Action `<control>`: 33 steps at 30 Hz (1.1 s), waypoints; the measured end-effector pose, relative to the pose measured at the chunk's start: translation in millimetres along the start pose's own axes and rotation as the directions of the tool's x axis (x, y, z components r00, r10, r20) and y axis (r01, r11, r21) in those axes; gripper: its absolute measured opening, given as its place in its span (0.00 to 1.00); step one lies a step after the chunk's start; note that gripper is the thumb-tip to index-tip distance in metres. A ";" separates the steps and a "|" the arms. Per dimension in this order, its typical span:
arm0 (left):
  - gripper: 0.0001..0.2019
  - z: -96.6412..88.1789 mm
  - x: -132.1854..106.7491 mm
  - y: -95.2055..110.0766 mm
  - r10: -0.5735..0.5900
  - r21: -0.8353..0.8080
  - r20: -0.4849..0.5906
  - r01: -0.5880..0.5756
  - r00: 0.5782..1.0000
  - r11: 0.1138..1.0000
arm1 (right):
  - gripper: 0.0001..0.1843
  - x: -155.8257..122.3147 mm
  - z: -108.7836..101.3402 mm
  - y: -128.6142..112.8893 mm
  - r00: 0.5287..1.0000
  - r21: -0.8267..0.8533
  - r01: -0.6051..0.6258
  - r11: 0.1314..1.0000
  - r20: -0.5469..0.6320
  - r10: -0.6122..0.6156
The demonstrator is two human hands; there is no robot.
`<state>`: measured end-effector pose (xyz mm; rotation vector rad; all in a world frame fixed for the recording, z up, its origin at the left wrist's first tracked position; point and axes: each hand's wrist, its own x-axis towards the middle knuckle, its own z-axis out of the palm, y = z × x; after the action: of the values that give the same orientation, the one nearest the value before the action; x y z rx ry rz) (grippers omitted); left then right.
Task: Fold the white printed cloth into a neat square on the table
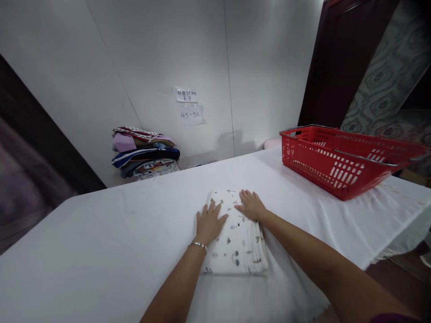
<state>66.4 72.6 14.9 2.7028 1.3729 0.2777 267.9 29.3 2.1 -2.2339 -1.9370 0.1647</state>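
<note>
A folded white cloth (237, 244) with small grey and green printed motifs lies on the white-covered table, its stacked layers showing along the right edge. Flat on its left side rests my left hand (209, 223), fingers spread, a silver bracelet at the wrist. My right hand (252, 206) presses on the upper right part of the same cloth, with fingers stretched out and the palm down. Neither hand grips the fabric; both only touch its top.
A red plastic basket (314, 172) with metal handles stands at the table's right end. Behind the far edge is a pile of folded fabrics (146, 152). Paper signs (191, 114) hang on the wall. The white tablecloth (111, 237) drapes over the near right edge.
</note>
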 end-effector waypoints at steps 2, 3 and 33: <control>0.29 5.5 -0.7 -9.9 -0.025 -0.010 0.012 0.026 1.000 1.000 | 0.40 1.9 -4.5 -3.7 0.999 -0.013 -0.013 1.000 0.042 0.014; 0.29 8.1 -1.4 -11.7 -0.025 -0.009 0.006 0.025 1.000 1.000 | 0.40 3.8 -7.8 -7.0 0.997 -0.019 -0.027 0.999 0.067 0.028; 0.28 10.5 -7.7 -4.3 -0.040 -0.035 -0.042 0.038 0.998 0.999 | 0.35 78.9 11.3 -68.0 0.936 0.134 0.339 0.931 0.047 -0.348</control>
<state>60.7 68.9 3.0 2.6541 1.4172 0.3541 211.2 117.2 7.9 -1.7993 -2.2505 0.3076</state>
